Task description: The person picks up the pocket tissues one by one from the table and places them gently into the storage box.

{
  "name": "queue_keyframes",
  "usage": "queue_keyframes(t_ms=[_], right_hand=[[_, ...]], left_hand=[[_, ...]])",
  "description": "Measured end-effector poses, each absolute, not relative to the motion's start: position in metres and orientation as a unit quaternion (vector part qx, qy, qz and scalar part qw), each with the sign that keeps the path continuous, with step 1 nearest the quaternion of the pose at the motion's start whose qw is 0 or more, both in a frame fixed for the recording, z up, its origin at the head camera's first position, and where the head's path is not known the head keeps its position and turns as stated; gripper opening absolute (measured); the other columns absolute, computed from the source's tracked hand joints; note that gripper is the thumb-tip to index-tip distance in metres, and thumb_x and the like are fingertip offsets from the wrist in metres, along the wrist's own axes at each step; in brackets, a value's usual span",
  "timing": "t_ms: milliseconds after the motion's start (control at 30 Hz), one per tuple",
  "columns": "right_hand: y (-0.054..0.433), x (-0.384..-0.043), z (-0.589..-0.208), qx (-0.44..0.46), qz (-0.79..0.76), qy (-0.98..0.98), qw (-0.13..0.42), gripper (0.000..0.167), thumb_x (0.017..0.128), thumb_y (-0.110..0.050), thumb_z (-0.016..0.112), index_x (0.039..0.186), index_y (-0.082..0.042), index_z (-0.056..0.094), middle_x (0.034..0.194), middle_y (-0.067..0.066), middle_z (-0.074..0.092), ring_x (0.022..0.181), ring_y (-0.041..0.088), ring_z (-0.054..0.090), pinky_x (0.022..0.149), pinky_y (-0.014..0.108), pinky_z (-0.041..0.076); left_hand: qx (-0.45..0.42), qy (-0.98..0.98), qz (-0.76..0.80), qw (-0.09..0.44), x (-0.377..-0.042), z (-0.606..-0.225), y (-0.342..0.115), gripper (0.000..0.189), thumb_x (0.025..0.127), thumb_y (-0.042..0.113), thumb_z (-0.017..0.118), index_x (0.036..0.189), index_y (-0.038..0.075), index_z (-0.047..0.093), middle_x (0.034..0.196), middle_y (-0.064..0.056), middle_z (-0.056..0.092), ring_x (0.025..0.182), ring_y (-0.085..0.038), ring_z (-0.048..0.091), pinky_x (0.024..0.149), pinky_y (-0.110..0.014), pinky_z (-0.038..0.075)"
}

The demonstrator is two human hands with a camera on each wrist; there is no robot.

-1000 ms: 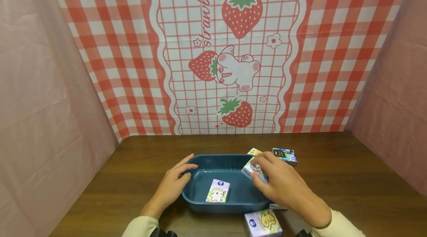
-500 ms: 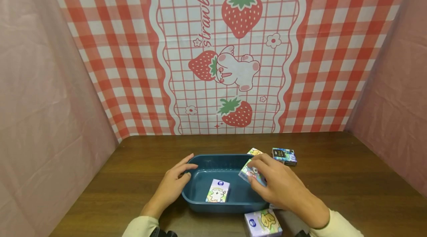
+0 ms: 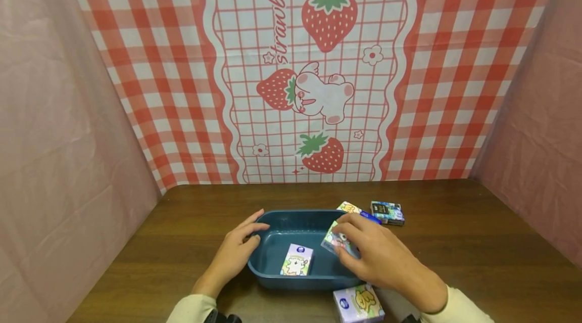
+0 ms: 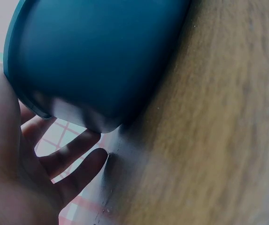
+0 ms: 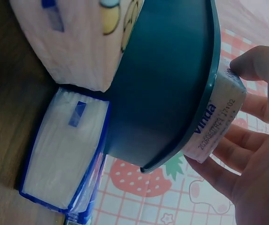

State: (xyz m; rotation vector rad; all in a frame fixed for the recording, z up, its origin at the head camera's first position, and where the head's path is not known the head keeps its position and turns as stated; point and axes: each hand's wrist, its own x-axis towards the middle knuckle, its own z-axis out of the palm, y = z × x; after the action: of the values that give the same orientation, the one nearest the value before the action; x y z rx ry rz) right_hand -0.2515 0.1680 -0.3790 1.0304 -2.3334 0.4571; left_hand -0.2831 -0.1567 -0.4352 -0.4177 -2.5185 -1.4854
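Note:
A dark teal plastic basin (image 3: 318, 283) stands on the wooden table. My left hand (image 3: 237, 248) holds its left end, with fingertips over the rim; in the left wrist view several fingers spread along its outer wall. Over the right end, my right hand (image 3: 379, 252) pinches a pack of tissues (image 3: 331, 238) between thumb and fingers. The right wrist view shows the tissue pack's end (image 5: 214, 124), printed "Vinda", just above the rim. Inside the basin lies another tissue pack (image 3: 297, 261) with a white cartoon animal, leaning at the front wall.
A lilac tissue pack (image 3: 359, 304) lies in front of the basin's right end. Behind the basin at right are a yellow-figured pack (image 3: 349, 206) and a dark blue patterned pack (image 3: 387, 212). A blue-edged pack (image 5: 66, 150) sits beside the basin in the right wrist view.
My right hand has shifted slightly left and down with the tissue pack, farther over the basin. A blue edge now shows behind that hand. The left hand has stayed in place.

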Motion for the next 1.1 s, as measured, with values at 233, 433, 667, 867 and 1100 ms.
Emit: queue_keyframes(t_ms=[233, 433, 667, 867, 1100], right_hand=[[0.1665, -0.2489, -0.3784, 0.412, 0.177, -0.856, 0.258, 0.022, 0.088, -0.027, 0.073, 0.108, -0.018, 0.07, 0.114, -0.01, 0.06, 0.092, 0.004, 0.059, 0.075, 0.03, 0.056], [0.1653, -0.2466, -0.3794, 0.418, 0.177, -0.861, 0.23, 0.022, 0.09, -0.029, 0.073, 0.111, -0.021, 0.07, 0.119, -0.01, 0.06, 0.091, 0.002, 0.058, 0.076, 0.028, 0.056], [0.165, -0.2479, -0.3821, 0.448, 0.185, -0.843, 0.234, 0.024, 0.088, -0.025, 0.074, 0.111, -0.019, 0.069, 0.119, -0.008, 0.061, 0.09, 0.004, 0.058, 0.074, 0.027, 0.056], [0.1651, -0.2475, -0.3835, 0.433, 0.175, -0.862, 0.198, 0.024, 0.09, -0.028, 0.073, 0.112, -0.021, 0.07, 0.12, -0.009, 0.061, 0.088, 0.003, 0.058, 0.074, 0.027, 0.055], [0.1644, -0.247, -0.3857, 0.431, 0.152, -0.87, 0.184, 0.022, 0.09, -0.03, 0.073, 0.11, -0.021, 0.071, 0.12, -0.008, 0.062, 0.092, 0.005, 0.06, 0.077, 0.03, 0.057]], left_hand=[[-0.143, -0.846, -0.505, 0.096, -0.2828, -0.4352, -0.1567, 0.029, 0.095, 0.004, 0.058, 0.117, 0.017, 0.074, 0.149, 0.01, 0.049, 0.143, -0.023, 0.038, 0.11, -0.057, 0.034], [-0.142, -0.847, -0.504, 0.094, -0.2838, -0.4361, -0.1571, 0.029, 0.095, 0.005, 0.058, 0.117, 0.017, 0.074, 0.151, 0.005, 0.049, 0.143, -0.024, 0.038, 0.11, -0.058, 0.035], [-0.144, -0.849, -0.5, 0.097, -0.2848, -0.4378, -0.1575, 0.029, 0.095, 0.004, 0.058, 0.116, 0.017, 0.074, 0.151, 0.004, 0.049, 0.142, -0.024, 0.038, 0.109, -0.058, 0.035], [-0.145, -0.849, -0.499, 0.096, -0.2854, -0.438, -0.1578, 0.029, 0.095, 0.005, 0.058, 0.117, 0.016, 0.074, 0.151, 0.005, 0.048, 0.143, -0.024, 0.038, 0.11, -0.058, 0.034], [-0.145, -0.849, -0.498, 0.097, -0.2854, -0.437, -0.1577, 0.03, 0.095, 0.005, 0.058, 0.117, 0.017, 0.074, 0.15, 0.007, 0.048, 0.143, -0.024, 0.037, 0.111, -0.058, 0.033]])
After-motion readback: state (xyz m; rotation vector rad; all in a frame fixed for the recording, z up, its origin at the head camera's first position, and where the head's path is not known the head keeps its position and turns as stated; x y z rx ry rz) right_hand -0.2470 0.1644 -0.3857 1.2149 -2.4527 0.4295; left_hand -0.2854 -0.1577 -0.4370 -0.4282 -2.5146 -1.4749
